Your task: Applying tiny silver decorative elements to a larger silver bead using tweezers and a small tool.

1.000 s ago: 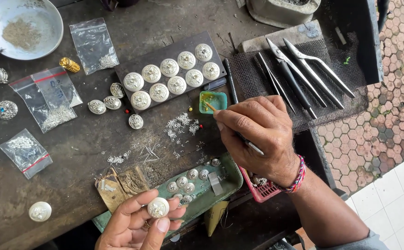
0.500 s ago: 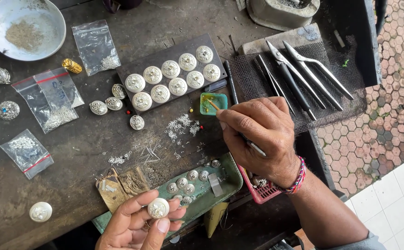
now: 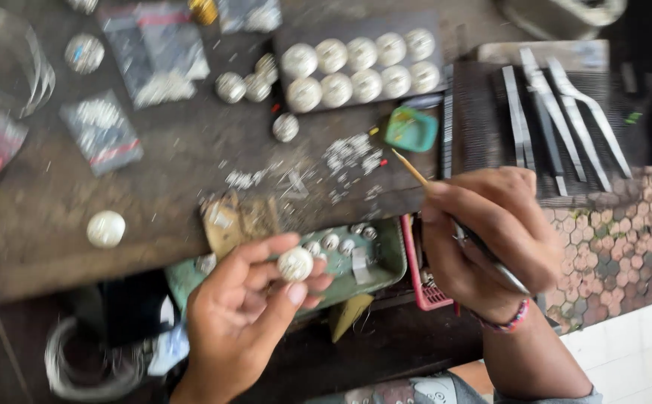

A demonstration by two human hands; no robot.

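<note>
While left hand [image 3: 240, 322] pinches bead [image 3: 295, 263] | green tray [image 3: 390, 258]: small beads

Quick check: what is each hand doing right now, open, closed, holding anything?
Left hand: closed on a small round silvery bead, pinched at the fingertips.
Right hand: closed on a thin brush, its tip pointing toward the workbench.

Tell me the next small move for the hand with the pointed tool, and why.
Probably bring the right hand down-left so the pointed tool reaches the round silver bead pinched in the left hand. The tip now hangs near the small green dish, apart from the bead.
</note>
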